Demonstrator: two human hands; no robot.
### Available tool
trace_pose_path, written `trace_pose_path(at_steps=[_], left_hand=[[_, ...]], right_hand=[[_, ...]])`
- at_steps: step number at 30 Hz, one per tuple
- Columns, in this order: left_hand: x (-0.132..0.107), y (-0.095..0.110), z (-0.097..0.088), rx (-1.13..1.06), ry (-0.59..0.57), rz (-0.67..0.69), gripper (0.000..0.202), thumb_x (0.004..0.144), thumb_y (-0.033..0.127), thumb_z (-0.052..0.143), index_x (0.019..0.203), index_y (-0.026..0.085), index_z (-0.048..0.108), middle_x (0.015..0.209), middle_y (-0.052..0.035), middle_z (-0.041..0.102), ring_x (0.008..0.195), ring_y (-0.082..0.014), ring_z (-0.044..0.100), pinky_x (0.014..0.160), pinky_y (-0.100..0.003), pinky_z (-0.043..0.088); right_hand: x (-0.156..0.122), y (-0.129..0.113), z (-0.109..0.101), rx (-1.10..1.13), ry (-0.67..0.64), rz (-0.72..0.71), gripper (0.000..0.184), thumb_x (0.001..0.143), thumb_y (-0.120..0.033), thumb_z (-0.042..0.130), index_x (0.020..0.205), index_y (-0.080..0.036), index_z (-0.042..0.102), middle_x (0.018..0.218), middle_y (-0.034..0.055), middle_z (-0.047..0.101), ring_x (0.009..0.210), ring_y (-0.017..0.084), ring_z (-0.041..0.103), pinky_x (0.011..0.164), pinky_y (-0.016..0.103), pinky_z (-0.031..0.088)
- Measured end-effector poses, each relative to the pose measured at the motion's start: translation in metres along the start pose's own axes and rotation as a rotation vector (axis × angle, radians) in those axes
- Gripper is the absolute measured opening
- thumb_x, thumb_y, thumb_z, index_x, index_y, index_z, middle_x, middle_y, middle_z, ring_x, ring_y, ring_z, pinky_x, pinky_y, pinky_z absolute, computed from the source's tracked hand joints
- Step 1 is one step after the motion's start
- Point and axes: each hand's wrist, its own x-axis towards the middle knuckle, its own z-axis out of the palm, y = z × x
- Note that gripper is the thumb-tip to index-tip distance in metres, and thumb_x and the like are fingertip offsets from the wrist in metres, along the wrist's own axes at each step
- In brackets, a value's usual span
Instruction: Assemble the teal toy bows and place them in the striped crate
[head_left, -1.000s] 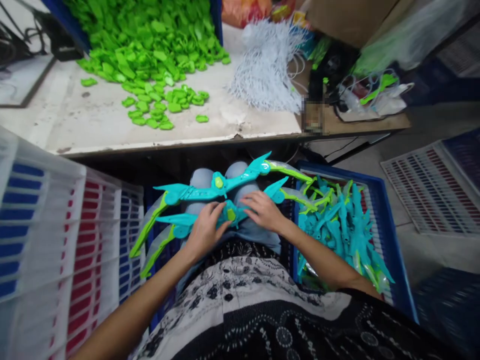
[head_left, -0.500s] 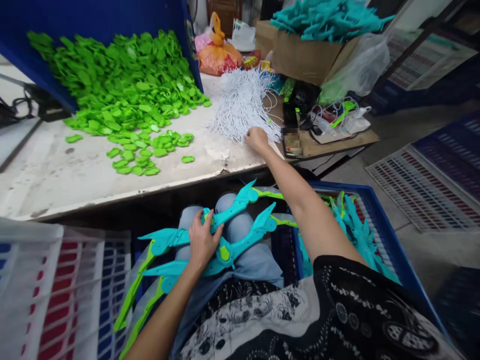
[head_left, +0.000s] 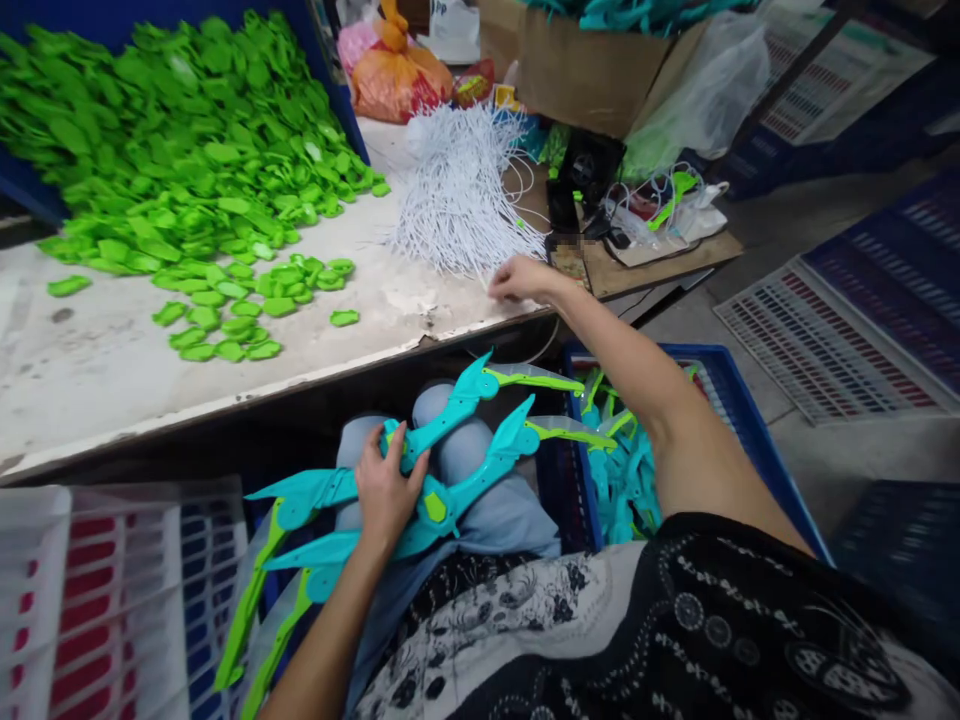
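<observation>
Two turquoise plastic toy bows with lime-green ends lie across my lap, a far bow and a near bow. My left hand is wrapped over the middle of the far one, its thumb reaching towards the near one. At the table's front edge, my right hand has its fingertips pinched together beside a heap of white cords. A thin white cord hangs below the edge under that hand and seems to come from its pinch.
Many lime-green plastic pieces spill from a blue bin onto the white table. To my right stands a blue crate of turquoise parts. A cardboard box is behind the cords; a white crate is at my left.
My right hand has drawn slightly away from the cord heap, and a cord now shows hanging below the table edge. The camera view has shifted; my left hand stays on the bow.
</observation>
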Motion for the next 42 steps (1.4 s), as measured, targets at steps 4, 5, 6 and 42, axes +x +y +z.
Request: trace_pose_path(at_steps=[4, 5, 6, 42], left_hand=[[0.002, -0.006, -0.002, -0.010, -0.005, -0.009, 0.054, 0.086, 0.046, 0.054, 0.131, 0.016, 0.055, 0.134, -0.0205, 0.045, 0.119, -0.0350, 0.049, 0.090, -0.046, 0.046], [0.002, -0.007, -0.003, -0.011, -0.014, -0.010, 0.054, 0.086, 0.046, 0.054, 0.130, 0.016, 0.055, 0.134, -0.0211, 0.045, 0.119, -0.0357, 0.049, 0.089, -0.047, 0.046], [0.003, -0.008, -0.005, -0.010, -0.020, -0.009, 0.055, 0.085, 0.047, 0.054, 0.130, 0.015, 0.055, 0.134, -0.0217, 0.045, 0.119, -0.0366, 0.049, 0.089, -0.048, 0.046], [-0.022, 0.215, 0.131, -0.977, -1.118, -0.421, 0.023, 0.080, 0.022, 0.053, 0.096, 0.011, 0.065, 0.078, -0.0067, 0.069, 0.061, -0.0103, 0.059, 0.055, -0.019, 0.040]], right_hand=[[-0.123, 0.046, 0.016, 0.300, -0.430, 0.063, 0.025, 0.063, -0.035, 0.076, 0.072, -0.012, 0.071, 0.054, 0.0005, 0.063, 0.045, 0.007, 0.047, 0.044, 0.019, 0.035], [-0.156, 0.058, 0.021, 0.354, -0.503, 0.109, 0.028, 0.063, -0.037, 0.076, 0.074, -0.012, 0.071, 0.057, 0.0010, 0.064, 0.047, 0.008, 0.050, 0.045, 0.019, 0.035], [-0.186, 0.070, 0.025, 0.417, -0.526, 0.168, 0.030, 0.063, -0.040, 0.076, 0.074, -0.013, 0.070, 0.058, 0.0012, 0.065, 0.048, 0.008, 0.051, 0.046, 0.020, 0.036], [-0.317, 0.208, 0.111, 0.293, 0.715, 0.261, 0.028, 0.077, -0.043, 0.060, 0.078, -0.017, 0.068, 0.072, 0.0022, 0.067, 0.058, 0.012, 0.053, 0.057, 0.024, 0.041]])
